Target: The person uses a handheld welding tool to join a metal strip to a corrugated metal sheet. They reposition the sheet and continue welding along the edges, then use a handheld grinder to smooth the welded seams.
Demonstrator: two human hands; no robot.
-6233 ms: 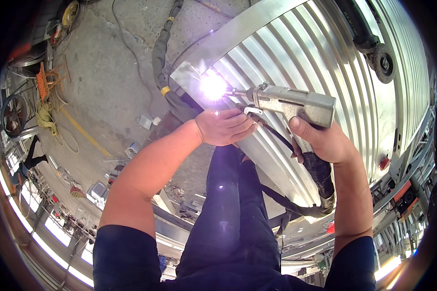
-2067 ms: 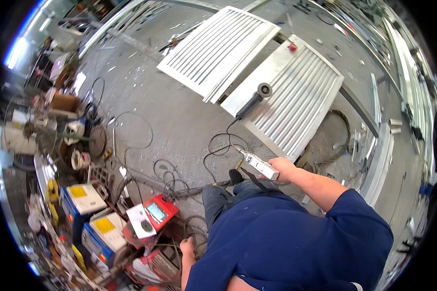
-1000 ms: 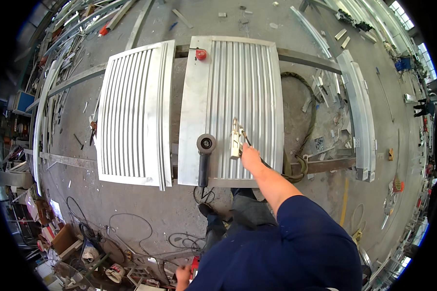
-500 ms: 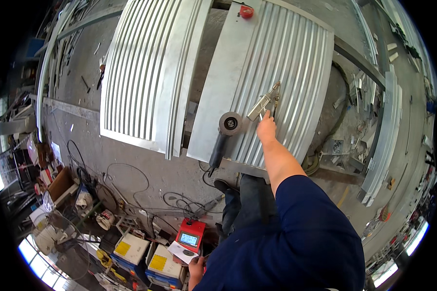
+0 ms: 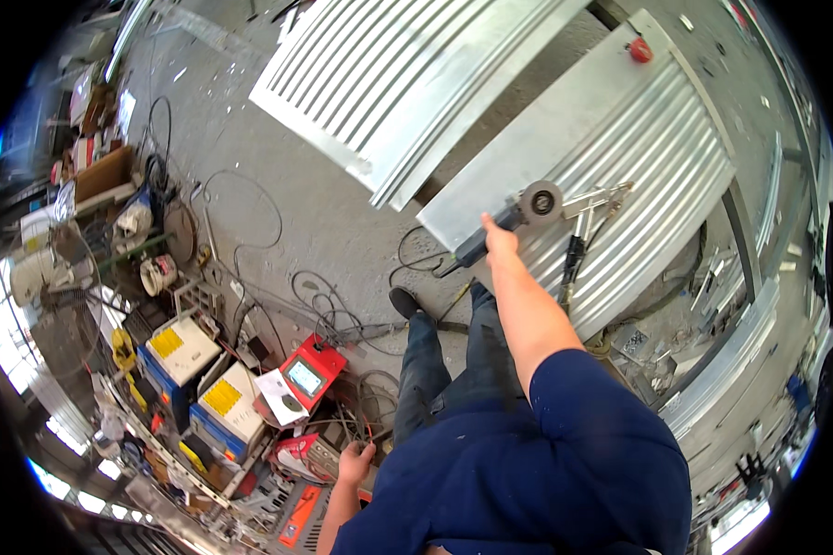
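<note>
My right hand (image 5: 502, 242) is closed around the body of a dark angle grinder (image 5: 473, 248), which lies over the ribbed metal panel (image 5: 662, 153) on the right. The grinder's round disc (image 5: 540, 202) points to the far right. Just beyond the disc rests a silver clamp-like metal tool (image 5: 583, 200), with a black-handled piece (image 5: 574, 254) next to it; its exact kind is unclear. Low by my left side, my left hand (image 5: 355, 461) has its fingers curled near some thin cables. What it holds, if anything, is too small to make out.
A second ribbed panel (image 5: 370, 79) lies at the far left of the first. A red tape measure (image 5: 640, 50) sits on the right panel's far end. Cables (image 5: 319, 305) loop over the floor by my feet. A red machine with a screen (image 5: 305, 377) and blue-and-white cases (image 5: 227, 398) stand at lower left.
My right hand has left the silver metal tool and moved left onto the angle grinder. The view has turned, showing more of my left arm and the machines beside it.
</note>
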